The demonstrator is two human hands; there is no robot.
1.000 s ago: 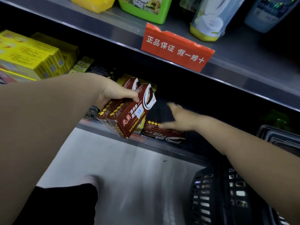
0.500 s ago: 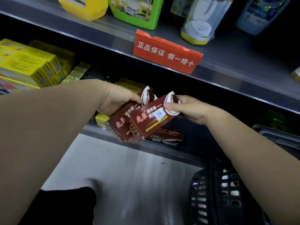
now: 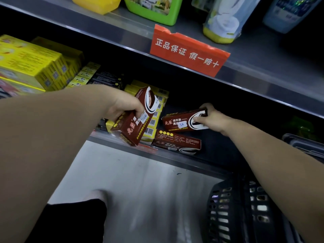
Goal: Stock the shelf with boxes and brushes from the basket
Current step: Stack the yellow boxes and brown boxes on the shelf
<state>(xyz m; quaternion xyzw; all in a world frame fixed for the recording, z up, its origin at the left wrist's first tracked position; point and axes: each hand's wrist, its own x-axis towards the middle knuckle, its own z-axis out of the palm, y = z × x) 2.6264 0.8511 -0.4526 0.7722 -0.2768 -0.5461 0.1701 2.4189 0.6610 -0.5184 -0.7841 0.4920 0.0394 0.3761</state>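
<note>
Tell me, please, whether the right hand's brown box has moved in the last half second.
Yes: the brown box in the right hand has gone right, into the shelf, now just above the flat box lying there.

Glossy printed cardboard on the brown boxes (image 3: 182,121), smooth grey metal on the shelf (image 3: 192,165), matt black perforated plastic on the basket (image 3: 233,213).

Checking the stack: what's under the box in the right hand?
A second brown box lies flat on the shelf below the held box. The right hand covers that box's end; whether the boxes touch cannot be seen.
</note>
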